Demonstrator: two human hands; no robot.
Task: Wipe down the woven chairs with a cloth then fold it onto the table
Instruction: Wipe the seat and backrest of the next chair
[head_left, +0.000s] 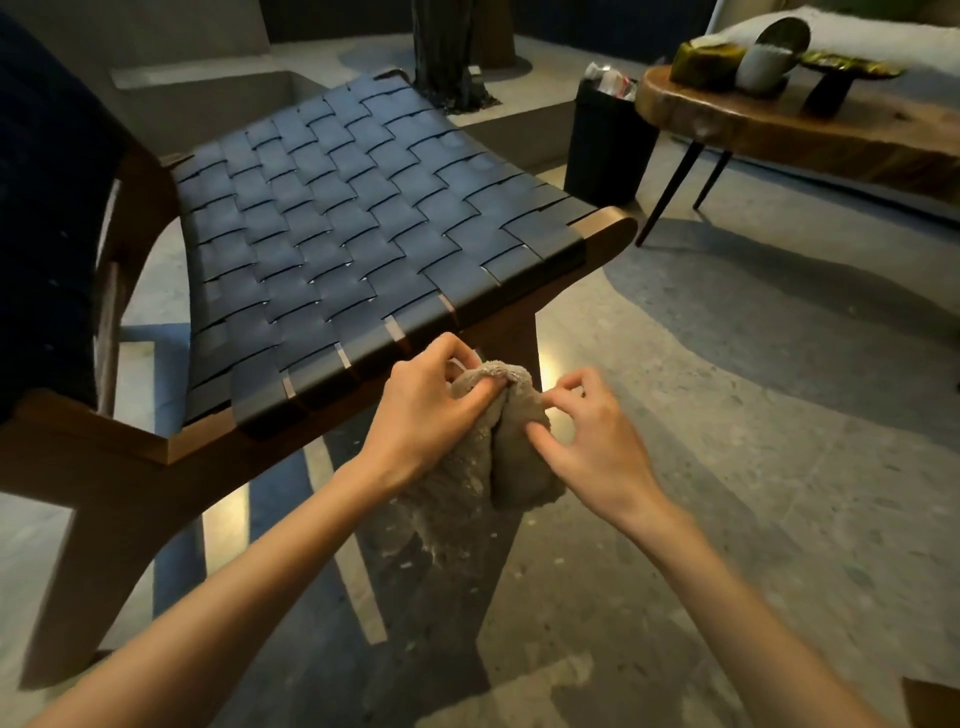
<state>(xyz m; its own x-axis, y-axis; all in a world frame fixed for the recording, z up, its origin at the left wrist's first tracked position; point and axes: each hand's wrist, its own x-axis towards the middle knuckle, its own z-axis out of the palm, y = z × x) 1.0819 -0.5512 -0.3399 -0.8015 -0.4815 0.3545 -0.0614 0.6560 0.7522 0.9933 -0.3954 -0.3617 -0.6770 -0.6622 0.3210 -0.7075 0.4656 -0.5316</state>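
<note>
A grey-brown fluffy cloth (467, 493) hangs in front of the chair's front edge, bunched at its top. My left hand (426, 410) grips that bunched top, fingers curled round it. My right hand (587, 431) is just to the right, its thumb and fingers pinching the cloth's right fold. The woven chair (353, 228) has a dark strap seat in a wooden frame and fills the left and middle of the view. The wooden slab table (810, 124) stands at the upper right on thin dark legs.
A black bin (605, 140) with rubbish in it stands between chair and table. On the table sit a green block (704, 62), a pale cup (763, 67) and a dark stand with a dish (831, 88). A dark cushion (47, 208) leans at the chair's left. Polished stone floor spreads to the right.
</note>
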